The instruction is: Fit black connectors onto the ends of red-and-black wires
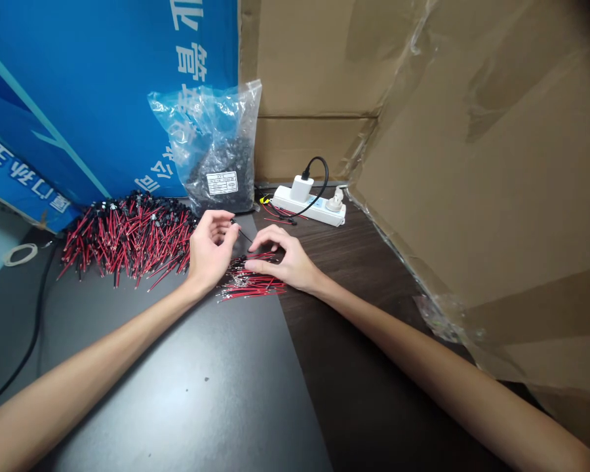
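My left hand [212, 252] pinches a small dark connector between thumb and index fingertip. From that pinch a thin black wire [244, 234] slants down toward my right hand [291, 261]. My right hand is curved, with a small gap between thumb and index tips. The wire's lower end is beside its index fingertip; whether it touches is unclear. Under both hands lies a loose bundle of short red wires [253, 286] with bare metal ends, some black ones among them. Left of my left hand is a big heap of red-and-black wire leads [128, 239] with black connectors.
A clear plastic bag [221, 154] of small black parts stands behind the hands. At its right sits a white power strip [307, 204] with a charger and cable plugged in. Cardboard [496, 164] walls the right side, a blue panel [103, 78] the back left. A black cable [39, 314] runs along the left.
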`<state>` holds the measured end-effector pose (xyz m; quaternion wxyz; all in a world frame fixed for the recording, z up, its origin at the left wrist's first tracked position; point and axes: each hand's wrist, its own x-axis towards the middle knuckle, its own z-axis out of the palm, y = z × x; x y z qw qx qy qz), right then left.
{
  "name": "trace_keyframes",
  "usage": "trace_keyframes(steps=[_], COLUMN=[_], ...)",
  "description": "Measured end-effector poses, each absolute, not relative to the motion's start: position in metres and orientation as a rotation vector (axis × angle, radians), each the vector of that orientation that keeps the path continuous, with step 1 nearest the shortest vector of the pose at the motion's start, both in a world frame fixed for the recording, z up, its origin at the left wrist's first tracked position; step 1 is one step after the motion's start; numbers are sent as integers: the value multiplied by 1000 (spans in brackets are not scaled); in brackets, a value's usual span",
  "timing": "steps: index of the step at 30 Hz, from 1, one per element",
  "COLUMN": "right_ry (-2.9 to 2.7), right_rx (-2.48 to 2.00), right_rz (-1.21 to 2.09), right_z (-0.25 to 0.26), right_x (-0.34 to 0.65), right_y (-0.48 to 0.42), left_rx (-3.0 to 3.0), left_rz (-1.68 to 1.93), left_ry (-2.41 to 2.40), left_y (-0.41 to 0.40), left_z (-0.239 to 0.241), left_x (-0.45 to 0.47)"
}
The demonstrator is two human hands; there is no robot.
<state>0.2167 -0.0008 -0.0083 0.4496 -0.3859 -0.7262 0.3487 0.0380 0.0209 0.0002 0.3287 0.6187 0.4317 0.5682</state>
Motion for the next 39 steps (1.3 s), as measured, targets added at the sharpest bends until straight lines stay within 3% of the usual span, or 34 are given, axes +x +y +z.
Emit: trace_keyframes(steps=[11, 20, 29, 39], right_ry=[-2192, -2198, -1652, -1461], right_rx=[-812, -781, -911, -1000], right_rz=[968, 978, 1113, 860], right_z=[-1, -1, -14, -13], right_x=[244, 242, 235, 213], right_y=[3, 5, 13, -1], left_rx=[1587, 1530, 1550, 1588], left_rz=[1477, 1492, 1490, 1252], left_ry=[1121, 1117, 1077, 896], left_y=[22, 25, 24, 19], left_z=[-3, -5, -3, -2], left_x=[38, 38, 39, 41])
